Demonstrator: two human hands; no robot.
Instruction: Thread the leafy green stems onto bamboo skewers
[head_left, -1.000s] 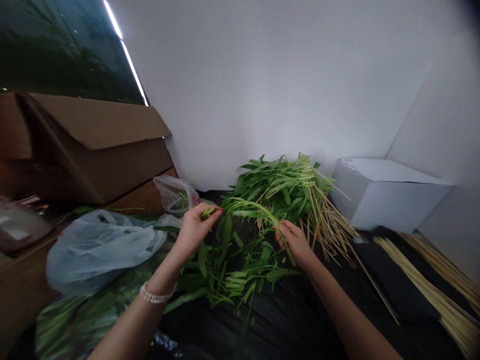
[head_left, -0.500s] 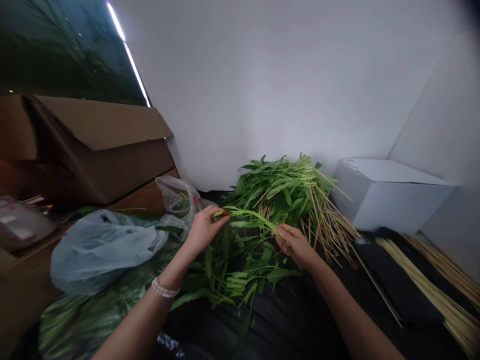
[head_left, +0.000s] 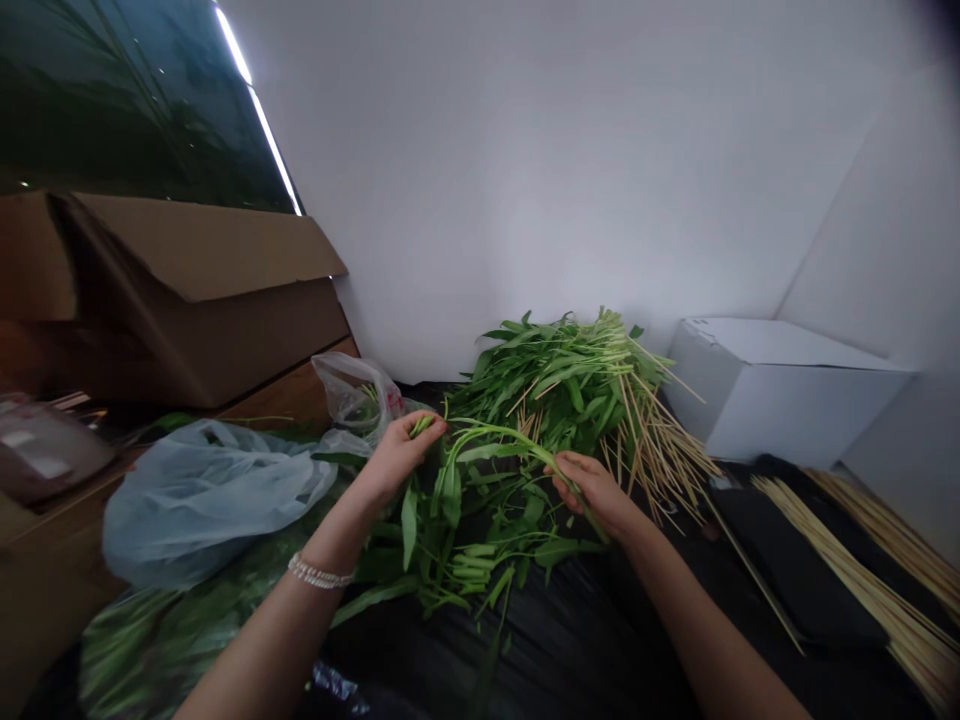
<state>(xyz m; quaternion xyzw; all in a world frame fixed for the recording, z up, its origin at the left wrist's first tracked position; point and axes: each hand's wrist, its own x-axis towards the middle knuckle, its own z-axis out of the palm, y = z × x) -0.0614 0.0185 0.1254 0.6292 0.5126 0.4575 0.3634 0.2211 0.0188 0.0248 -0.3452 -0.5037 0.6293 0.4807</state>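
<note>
My right hand is closed round the stalk of a long leafy water spinach stem. The stem arches left, its narrow leaves drooping toward the loose greens below. My left hand, a beaded bracelet on its wrist, is pinched on small green pieces of leaf or stem, apart from the arching stem's tip. Under both hands lie loose leaves and short cut stalks on black plastic. Behind them rests a heap of water spinach, with thin wooden sticks jutting out toward the right.
To the left are a pale blue plastic bag, a clear bag of greens and an open cardboard box. A white box stands at right, near a black case and bundled sticks. A white wall closes the back.
My left hand has moved slightly left and down, away from the stem's tip, with green pieces in its fingers. The leaves at that end now hang free. My right hand has barely moved.
</note>
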